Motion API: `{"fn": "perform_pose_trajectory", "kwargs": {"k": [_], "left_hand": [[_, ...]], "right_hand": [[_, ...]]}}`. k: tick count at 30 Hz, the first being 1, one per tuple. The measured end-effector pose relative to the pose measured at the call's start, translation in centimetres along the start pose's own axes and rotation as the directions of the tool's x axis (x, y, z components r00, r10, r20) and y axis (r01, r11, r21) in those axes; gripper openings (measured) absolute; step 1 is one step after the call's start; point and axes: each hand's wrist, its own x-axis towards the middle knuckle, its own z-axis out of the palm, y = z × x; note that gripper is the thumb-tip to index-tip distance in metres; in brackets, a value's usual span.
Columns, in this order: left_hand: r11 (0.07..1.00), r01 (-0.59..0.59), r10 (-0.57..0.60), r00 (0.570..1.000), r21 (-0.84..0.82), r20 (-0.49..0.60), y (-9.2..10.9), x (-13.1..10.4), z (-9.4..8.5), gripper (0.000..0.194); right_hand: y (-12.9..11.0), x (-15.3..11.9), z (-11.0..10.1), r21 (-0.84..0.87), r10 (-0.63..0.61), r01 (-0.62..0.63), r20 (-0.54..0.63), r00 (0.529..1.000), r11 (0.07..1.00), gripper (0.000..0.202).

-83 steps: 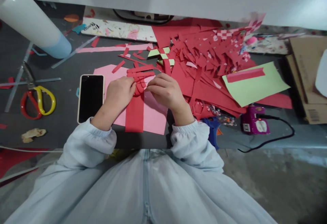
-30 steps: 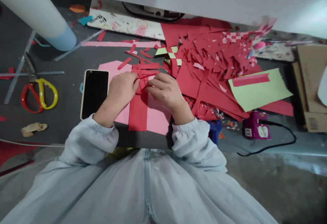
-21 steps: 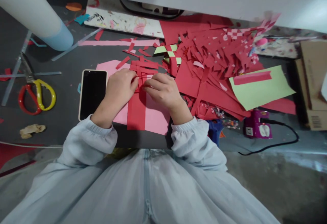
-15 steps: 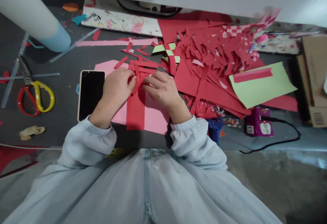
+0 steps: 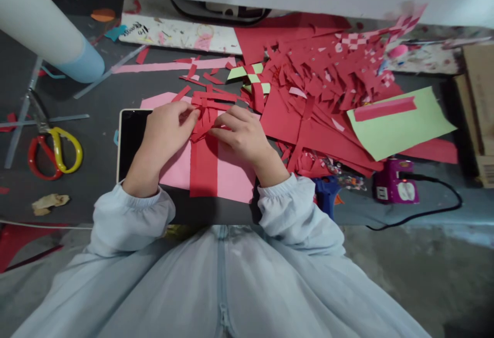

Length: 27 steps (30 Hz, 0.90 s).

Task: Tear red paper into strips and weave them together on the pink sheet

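Both hands are over red paper strips [image 5: 205, 117] that cross one another on a pink paper sheet [image 5: 235, 181]. My left hand [image 5: 165, 129] is closed, thumb and forefinger pinching the left edge of these strips. My right hand [image 5: 243, 135] bends over their right side, its fingertips closed on the strips; exactly which strip it grips is hidden. A wider red paper band [image 5: 204, 168] runs down the pink sheet toward me. Partly behind my left wrist lies a phone [image 5: 131, 137] with a dark screen.
Scissors [image 5: 54, 147] with red and yellow handles lie left, below a white and blue cylinder [image 5: 83, 60]. To the right are piled red paper pieces [image 5: 309, 75], a green sheet [image 5: 401, 127], a blue glue gun [image 5: 327, 194], a purple box with a cable [image 5: 397, 183] and cardboard [image 5: 480, 91].
My left hand has shifted slightly left and now covers more of the phone. The right hand has moved a little left, still at the strips. The view has turned slightly.
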Motion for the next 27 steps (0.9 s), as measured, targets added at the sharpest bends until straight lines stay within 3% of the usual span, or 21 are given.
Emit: {"fn": "perform_pose_trajectory", "kwargs": {"k": [6,9,13,23,27], "left_hand": [[0.993,0.112,-0.113,0.993,0.025,0.039,-0.3,0.2,-0.2,0.022],[0.989,0.146,-0.144,0.987,-0.02,0.074,-0.4,0.3,0.0,0.02],[0.977,0.182,-0.168,0.978,-0.111,0.121,-0.7,0.6,0.4,0.021],[0.968,0.157,-0.134,0.983,-0.195,0.125,-1.2,0.6,0.8,0.022],[0.956,0.17,-0.118,0.969,-0.238,0.217,-0.8,0.4,0.4,0.014]], "right_hand": [[0.0,-0.1,0.1,0.051,0.005,-0.003,-0.051,0.999,0.999,0.029],[0.0,-0.2,0.3,0.05,-0.022,0.028,-0.106,0.994,0.998,0.028],[-0.1,-0.2,0.4,0.092,0.004,0.004,-0.092,0.996,0.996,0.027],[-0.1,-0.4,-0.7,0.339,-0.034,0.062,-0.09,0.995,0.939,0.019],[0.2,-0.5,-1.8,0.403,0.019,0.04,-0.14,0.99,0.914,0.012]]}}
